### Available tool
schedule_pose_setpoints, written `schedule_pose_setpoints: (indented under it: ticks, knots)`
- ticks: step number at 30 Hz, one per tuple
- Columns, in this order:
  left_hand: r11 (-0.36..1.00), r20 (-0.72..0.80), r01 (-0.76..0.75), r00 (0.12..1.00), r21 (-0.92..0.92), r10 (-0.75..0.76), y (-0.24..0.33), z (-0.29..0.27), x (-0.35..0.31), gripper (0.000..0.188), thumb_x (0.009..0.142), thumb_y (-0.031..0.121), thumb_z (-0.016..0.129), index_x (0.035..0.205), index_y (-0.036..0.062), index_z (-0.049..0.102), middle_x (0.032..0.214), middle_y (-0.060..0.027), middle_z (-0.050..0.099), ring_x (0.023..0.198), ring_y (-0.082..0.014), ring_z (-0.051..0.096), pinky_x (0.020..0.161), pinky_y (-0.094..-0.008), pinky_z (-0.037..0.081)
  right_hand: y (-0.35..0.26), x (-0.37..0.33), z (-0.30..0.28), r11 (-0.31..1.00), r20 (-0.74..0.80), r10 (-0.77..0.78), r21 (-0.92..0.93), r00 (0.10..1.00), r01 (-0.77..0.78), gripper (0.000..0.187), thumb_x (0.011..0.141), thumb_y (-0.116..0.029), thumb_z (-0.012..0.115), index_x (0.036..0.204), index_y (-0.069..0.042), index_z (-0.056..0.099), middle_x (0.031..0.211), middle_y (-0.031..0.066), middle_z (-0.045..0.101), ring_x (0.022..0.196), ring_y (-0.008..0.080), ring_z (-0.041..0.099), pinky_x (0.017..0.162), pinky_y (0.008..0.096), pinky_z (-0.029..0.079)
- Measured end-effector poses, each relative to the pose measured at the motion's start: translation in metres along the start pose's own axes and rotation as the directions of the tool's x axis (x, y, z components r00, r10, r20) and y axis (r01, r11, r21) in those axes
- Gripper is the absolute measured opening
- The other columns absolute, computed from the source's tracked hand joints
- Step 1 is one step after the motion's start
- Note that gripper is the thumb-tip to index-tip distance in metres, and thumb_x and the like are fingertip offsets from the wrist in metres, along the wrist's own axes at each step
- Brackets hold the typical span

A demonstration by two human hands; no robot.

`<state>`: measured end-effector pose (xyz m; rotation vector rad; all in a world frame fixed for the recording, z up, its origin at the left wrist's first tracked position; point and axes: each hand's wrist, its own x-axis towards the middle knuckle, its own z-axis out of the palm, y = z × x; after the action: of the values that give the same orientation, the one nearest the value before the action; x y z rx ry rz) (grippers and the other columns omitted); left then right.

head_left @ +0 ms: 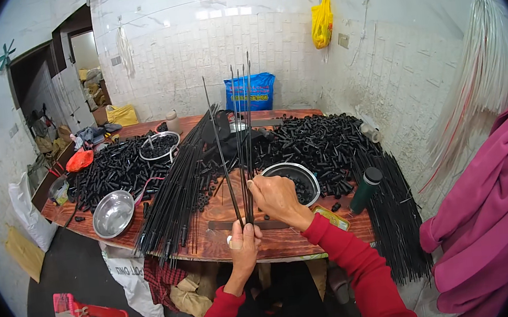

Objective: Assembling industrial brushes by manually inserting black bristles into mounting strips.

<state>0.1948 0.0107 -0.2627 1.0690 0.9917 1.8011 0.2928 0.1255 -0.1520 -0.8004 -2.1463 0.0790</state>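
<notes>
A few thin black rods [239, 147] are held upright above the table [223, 214]. They are pinched low down by the left hand [243, 246]. They are gripped higher up by the closed fingers of the right hand [276, 196], next to a bowl [296, 179].

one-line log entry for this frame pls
left hand: grips rods at base, upright | right hand: pinches rods higher | bowl: behind right hand | table
</notes>
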Motion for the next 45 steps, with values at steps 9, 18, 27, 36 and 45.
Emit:
schedule_pose_setpoints:
  ticks: [9,18,27,36,45]
  knots:
    - [0.993,-0.054,0.001,0.999,0.120,0.005,0.009,-0.002,0.004,0.013,0.110,0.021,0.049,0.108,0.0083,0.052,0.078,-0.0007,0.059,0.056,-0.0047,0.047,0.047,-0.0212,0.038,-0.003,0.010,-0.008,0.996,-0.234,-0.048,-0.086,0.971,0.029,0.027,0.101,-0.021,0.057,0.080,-0.005,0.059,0.059,0.0129,0.062,0.051,0.0321,0.064,0.047,0.0417,0.048]
    - [0.998,-0.044,0.054,0.998,-0.022,-0.055,0.001,-0.019,0.013,0.015,0.110,0.023,0.050,0.106,0.0087,0.052,0.077,-0.0006,0.059,0.053,-0.0047,0.045,0.045,-0.0205,0.036,0.038,0.038,-0.123,0.786,-0.278,0.416,0.589,0.866,-0.189,0.025,0.107,-0.019,0.047,0.098,0.000,0.062,0.065,-0.0015,0.053,0.052,0.0049,0.047,0.047,0.0224,0.037]
    - [0.998,-0.143,0.043,0.989,-0.037,-0.048,0.013,-0.030,0.016,0.025,0.110,0.024,0.051,0.091,0.0092,0.047,0.068,0.0000,0.049,0.049,-0.0039,0.038,0.043,-0.0210,0.029,0.182,-0.015,-0.261,0.883,-0.697,0.171,-0.206,0.697,-0.422,0.024,0.100,-0.028,0.059,0.092,-0.007,0.069,0.064,0.0139,0.062,0.051,0.0293,0.058,0.052,0.0441,0.044]
    - [0.999,-0.050,0.053,0.997,-0.006,-0.053,0.018,-0.009,0.013,0.029,0.111,0.022,0.049,0.135,0.0069,0.054,0.068,0.0016,0.048,0.049,-0.0040,0.037,0.044,-0.0196,0.030,0.321,-0.192,-0.221,0.466,-0.245,0.303,-0.805,0.921,-0.367,0.020,0.092,-0.021,0.062,0.079,-0.007,0.067,0.072,0.0205,0.070,0.065,0.0394,0.070,0.060,0.0498,0.055]
    - [1.000,-0.076,0.025,0.997,0.010,-0.024,0.025,-0.010,0.010,0.028,0.110,0.027,0.051,0.128,0.0052,0.054,0.067,0.0021,0.048,0.047,-0.0045,0.037,0.042,-0.0206,0.028,0.334,-0.233,-0.168,0.454,-0.265,0.553,-0.700,0.790,-0.552,0.022,0.090,-0.027,0.069,0.085,-0.006,0.069,0.086,0.0173,0.073,0.078,0.0381,0.072,0.069,0.0501,0.057]
